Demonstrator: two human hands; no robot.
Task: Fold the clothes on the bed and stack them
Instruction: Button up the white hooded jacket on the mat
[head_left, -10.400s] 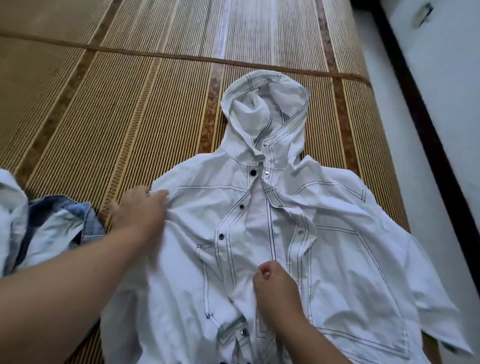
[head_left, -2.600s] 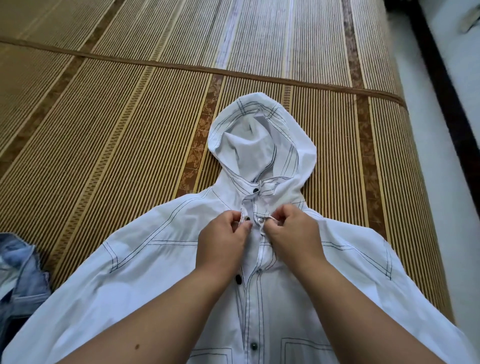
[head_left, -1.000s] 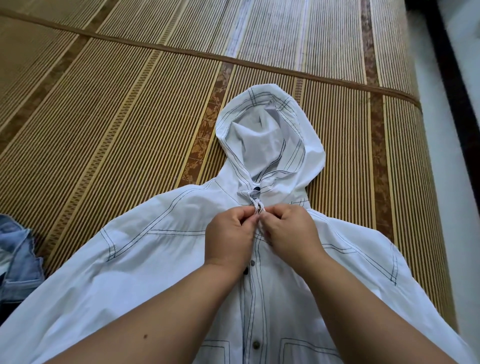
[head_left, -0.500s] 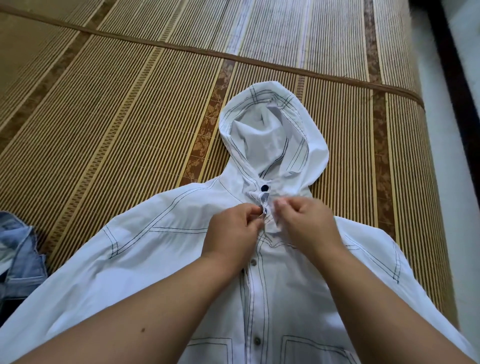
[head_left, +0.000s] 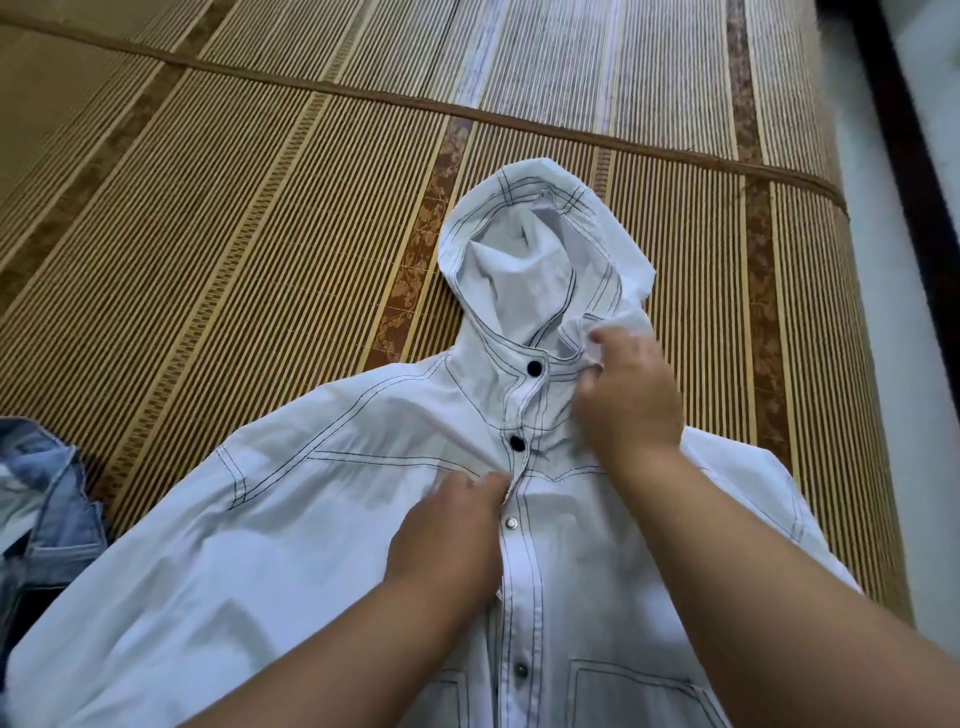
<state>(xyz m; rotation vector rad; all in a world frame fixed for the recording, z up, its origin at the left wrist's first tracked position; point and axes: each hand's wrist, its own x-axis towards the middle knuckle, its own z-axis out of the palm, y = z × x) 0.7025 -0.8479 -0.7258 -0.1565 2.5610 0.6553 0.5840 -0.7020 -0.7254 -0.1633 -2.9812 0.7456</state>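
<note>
Jacket (head_left: 322, 545) lies buttoned at frame centre, so with your left hand (head_left: 447, 535) pinching the button strip, let your right hand (head_left: 628, 395), gripping the collar, flatten the hood (head_left: 524, 270) before folding.

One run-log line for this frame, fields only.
stage: snapping front | jacket: flat on mat | left hand: at placket | right hand: at collar | folded: no
</note>
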